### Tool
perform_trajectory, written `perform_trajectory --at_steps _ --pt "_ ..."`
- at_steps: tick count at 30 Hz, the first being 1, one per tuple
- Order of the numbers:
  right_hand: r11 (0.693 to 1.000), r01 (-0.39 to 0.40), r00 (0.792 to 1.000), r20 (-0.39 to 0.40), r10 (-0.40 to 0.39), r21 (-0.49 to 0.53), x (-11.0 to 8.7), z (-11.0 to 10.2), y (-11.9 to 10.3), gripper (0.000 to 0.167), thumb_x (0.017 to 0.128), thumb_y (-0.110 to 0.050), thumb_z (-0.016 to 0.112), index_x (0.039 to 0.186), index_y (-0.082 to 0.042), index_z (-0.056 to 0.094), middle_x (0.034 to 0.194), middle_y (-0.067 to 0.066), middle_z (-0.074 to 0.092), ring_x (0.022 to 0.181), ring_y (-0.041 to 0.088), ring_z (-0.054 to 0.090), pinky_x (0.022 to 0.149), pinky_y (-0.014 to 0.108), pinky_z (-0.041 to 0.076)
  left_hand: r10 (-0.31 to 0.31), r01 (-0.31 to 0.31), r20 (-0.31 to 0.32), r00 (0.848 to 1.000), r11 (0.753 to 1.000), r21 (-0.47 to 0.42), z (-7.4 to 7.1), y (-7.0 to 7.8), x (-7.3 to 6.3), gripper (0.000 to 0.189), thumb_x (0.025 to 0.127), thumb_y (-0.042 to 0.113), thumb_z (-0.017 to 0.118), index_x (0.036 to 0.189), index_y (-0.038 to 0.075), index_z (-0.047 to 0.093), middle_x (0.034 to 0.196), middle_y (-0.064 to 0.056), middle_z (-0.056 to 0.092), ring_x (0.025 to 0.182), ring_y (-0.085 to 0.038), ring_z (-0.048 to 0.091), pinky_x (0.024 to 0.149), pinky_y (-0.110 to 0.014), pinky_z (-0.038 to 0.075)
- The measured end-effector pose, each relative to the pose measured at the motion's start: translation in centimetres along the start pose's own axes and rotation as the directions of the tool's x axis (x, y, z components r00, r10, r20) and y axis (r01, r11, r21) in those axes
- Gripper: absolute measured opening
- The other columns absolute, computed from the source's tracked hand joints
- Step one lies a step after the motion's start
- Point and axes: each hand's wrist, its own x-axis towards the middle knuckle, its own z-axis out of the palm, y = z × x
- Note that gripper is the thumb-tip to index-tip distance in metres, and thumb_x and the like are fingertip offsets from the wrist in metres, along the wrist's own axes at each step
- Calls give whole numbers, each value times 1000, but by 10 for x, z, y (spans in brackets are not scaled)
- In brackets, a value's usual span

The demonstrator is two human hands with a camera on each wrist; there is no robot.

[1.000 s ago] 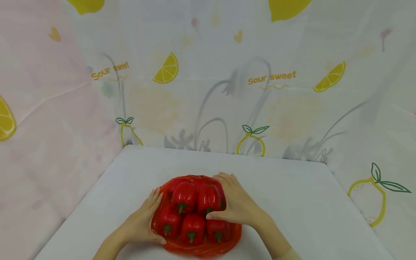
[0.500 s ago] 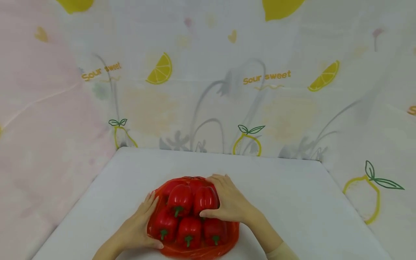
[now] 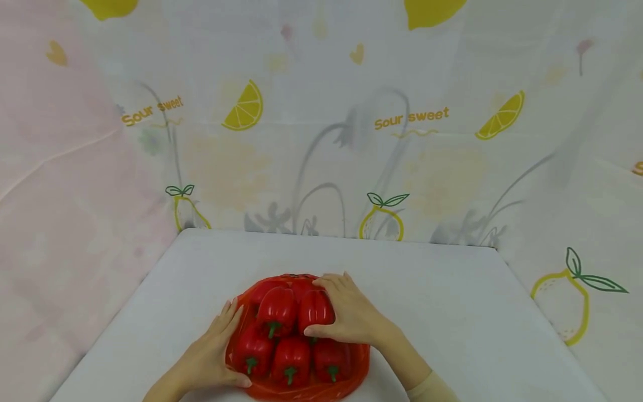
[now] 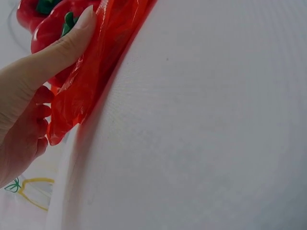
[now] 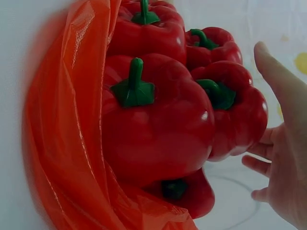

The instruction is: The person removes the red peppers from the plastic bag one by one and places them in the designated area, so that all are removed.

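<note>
around peppers (image 3: 292, 352), hands (image 3: 213, 352) (image 3: 351, 314) spread, left touching the bag (image 3: 306, 392).

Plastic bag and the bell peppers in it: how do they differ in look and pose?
Colour: the plastic bag is mainly orange-red, while the bell peppers are deeper red with green stems.
Form: the bag is thin and creased; the peppers are rounded and lobed.
Pose: the bag lies low around the pile, while the peppers are heaped, the upper ones rising above its edge.
Both look shiny.
</note>
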Motion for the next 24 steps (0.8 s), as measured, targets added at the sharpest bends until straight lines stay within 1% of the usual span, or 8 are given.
perform_trajectory --at_steps 4,9,16,17,22,24 --pt "1000 -12 1000 13 12 -1 2 5 0 82 78 -71 60 135 -14 44 132 -1 49 130 20 38 115 51 15 21 -21 -17 1000 1000 18 1 0 -1 129 55 72 76 145 -8 31 153 -26 24 147 -16 3 104 -6 -2" --pt "1000 -18 1000 23 19 -8 2 10 0 83 76 -73 60 134 -15 45 129 -2 51 126 19 41 114 52 17 19 -19 -18 1000 1000 18 2 0 -3 128 56 72 77 146 -8 31 153 -26 25 147 -16 4 103 -5 -1" --pt "999 -27 999 27 28 -22 4 13 -2 85 74 -72 63 134 -14 46 129 -1 52 125 20 43 113 53 19 24 -24 -17 1000 1000 3 2 0 -6 129 56 70 78 146 -9 29 151 -30 24 144 -6 -3 104 -5 -3" --pt "999 -27 999 22 28 -25 4 13 -3 84 74 -72 64 133 -14 47 128 -1 53 125 20 43 113 53 20 21 -21 -15 1000 1000 -2 2 0 -6 129 56 70 78 146 -9 29 151 -30 24 145 -6 -3 104 -5 -3" --pt "999 -34 999 -11 34 -34 5 13 -3 80 74 -70 66 128 -14 50 124 -1 55 122 19 46 113 52 22 -18 18 3 1000 1000 -7 0 2 -3 130 56 72 76 147 -7 28 153 -28 22 147 -21 5 103 -4 -3" --pt "999 -33 999 -29 32 -35 6 14 -2 78 74 -69 66 126 -14 50 121 -2 56 121 18 47 113 50 23 -24 24 5 1000 1000 -4 0 2 -3 129 57 73 75 147 -7 28 153 -27 22 147 -23 7 103 -4 -3"
